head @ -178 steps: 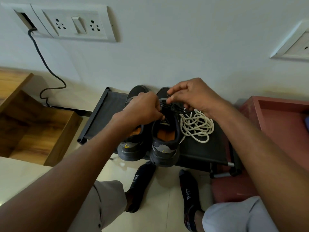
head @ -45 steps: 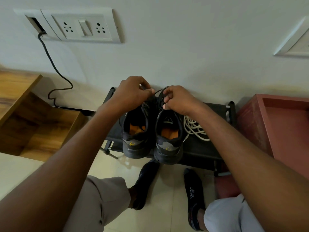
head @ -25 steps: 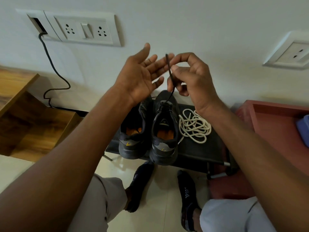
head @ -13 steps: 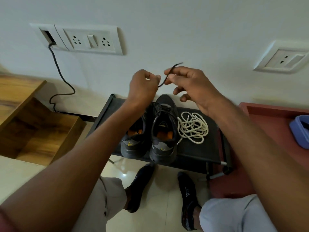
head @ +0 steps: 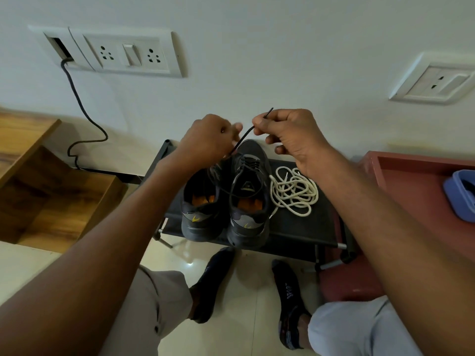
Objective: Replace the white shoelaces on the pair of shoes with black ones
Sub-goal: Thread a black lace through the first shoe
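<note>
1. since half a second ago both hands have dropped a little toward the shoes, and the black lace (head: 241,140) now runs in a straighter slant between them.
2. right hand (head: 290,140) pinches the lace near its tip between thumb and forefinger, the other fingers loosely curled; the tip pokes up and right past the knuckles.
3. left hand (head: 205,140) is curled, fingertips blurred; it seems to grip the lace lower down, though the exact contact is hard to see.
4. the lace looks light, thin and limp: it will only hold a line under tension, so best held close to the stiff tip for steering.
5. its long axis slants from upper right down-left to the right shoe (head: 248,199), where it loops over the tongue.
6. both shoes sit side by side on the black rack (head: 303,229), toes to the wall; the left shoe (head: 201,201) touches its mate.
7. the white laces (head: 293,194) lie heaped just right of the right shoe.
</note>
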Demonstrator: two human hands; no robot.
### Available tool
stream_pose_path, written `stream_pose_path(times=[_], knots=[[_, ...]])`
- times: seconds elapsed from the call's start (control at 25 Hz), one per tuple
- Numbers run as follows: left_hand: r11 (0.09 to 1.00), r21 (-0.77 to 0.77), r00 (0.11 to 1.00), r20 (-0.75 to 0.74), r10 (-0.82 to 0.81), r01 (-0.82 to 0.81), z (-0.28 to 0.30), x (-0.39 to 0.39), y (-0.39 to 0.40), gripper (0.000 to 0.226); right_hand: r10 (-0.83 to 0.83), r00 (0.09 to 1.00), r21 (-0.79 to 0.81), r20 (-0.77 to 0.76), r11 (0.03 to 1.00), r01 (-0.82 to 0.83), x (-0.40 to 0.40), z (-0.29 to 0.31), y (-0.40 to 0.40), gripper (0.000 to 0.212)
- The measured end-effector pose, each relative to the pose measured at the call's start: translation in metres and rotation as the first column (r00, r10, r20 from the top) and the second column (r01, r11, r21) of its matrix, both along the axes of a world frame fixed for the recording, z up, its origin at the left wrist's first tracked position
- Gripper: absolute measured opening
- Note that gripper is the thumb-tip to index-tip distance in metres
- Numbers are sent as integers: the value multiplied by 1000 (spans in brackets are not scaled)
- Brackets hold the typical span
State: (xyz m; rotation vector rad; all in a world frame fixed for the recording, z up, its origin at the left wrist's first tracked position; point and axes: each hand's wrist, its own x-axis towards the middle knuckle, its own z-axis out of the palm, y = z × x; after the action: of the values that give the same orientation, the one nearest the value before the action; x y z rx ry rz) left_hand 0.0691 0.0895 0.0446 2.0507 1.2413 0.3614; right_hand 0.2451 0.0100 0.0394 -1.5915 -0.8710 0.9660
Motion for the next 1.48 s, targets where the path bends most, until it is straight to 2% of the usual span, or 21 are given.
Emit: stream_pose_path(times=[0.08, 0.16, 0.24, 0.28, 0.32, 0.36, 0.4, 0.44, 0.52, 0.6, 0.76, 0.84, 0.96, 1.04, 1.16, 1.48], knots=[[955, -281, 947, 322, -2, 98, 4, 6, 0, 40, 14, 1000, -9, -10, 1000, -14, -6, 1, -1, 17], [896, -403, 899, 438, 11, 186, 2, 9, 3, 39, -70, 989, -11, -130, 998, 69, -6, 1, 1, 17], [928, -349, 933, 360, 6, 129, -7, 7, 7, 33, -164, 971, -72, -176, 985, 154, 3, -4, 3, 16], [963, -256, 966, 260, -11, 80, -13, 6, 9, 29, -171, 982, -137, -86, 978, 158, 8, -9, 2, 14], [989, -141, 989, 147, -26, 46, -19, 5, 9, 25, -104, 991, -223, 88, 967, 121, 13, -15, 1, 12], [998, -45, 998, 61, -35, 38, -25, 4, 9, 21, 31, 964, -317, 265, 947, 57, 15, -23, 0, 11], [999, 2, 999, 20, -40, 40, -31, 5, 8, 17, 186, 904, -409, 384, 912, -14, 13, -29, -3, 10], [999, 9, 999, 16, -31, 31, -35, 7, 7, 14, 312, 843, -486, 438, 871, -70, 9, -35, -4, 8], [1000, 8, 998, 53, 13, -14, -39, 13, 4, 14, 414, 801, -547, 431, 827, -133, 1, -41, -4, 5], [999, 38, 996, 84, 36, -39, -43, 19, 3, 14, 419, 805, -524, 420, 836, -162, 1, -38, -2, 9], [998, 54, 999, 37, -11, 9, -55, 26, 1, 10, 506, 824, -583, 253, 760, -288, 4, -27, -6, 20], [997, 70, 997, -67, -39, 44, -63, 25, 3, 8, 443, 862, -583, 246, 778, -233, 4, -31, -5, 21], [991, 88, 972, -220, -82, 104, -69, 22, 5, 8, 361, 895, -578, 261, 801, -154, 5, -36, -3, 11], [988, 101, 970, -223, -95, 120, -70, 20, 5, 6, 433, 870, -614, 237, 760, -211, 4, -39, -3, 23], [984, 106, 966, -229, -119, 147, -69, 18, 6, 2, 481, 832, -620, 275, 750, -229, 4, -43, -2, 20], [987, 130, 974, -218, -61, 91, -70, 28, -2, 5, 377, 909, -598, 180, 775, -203, 8, -37, -2, 24]])
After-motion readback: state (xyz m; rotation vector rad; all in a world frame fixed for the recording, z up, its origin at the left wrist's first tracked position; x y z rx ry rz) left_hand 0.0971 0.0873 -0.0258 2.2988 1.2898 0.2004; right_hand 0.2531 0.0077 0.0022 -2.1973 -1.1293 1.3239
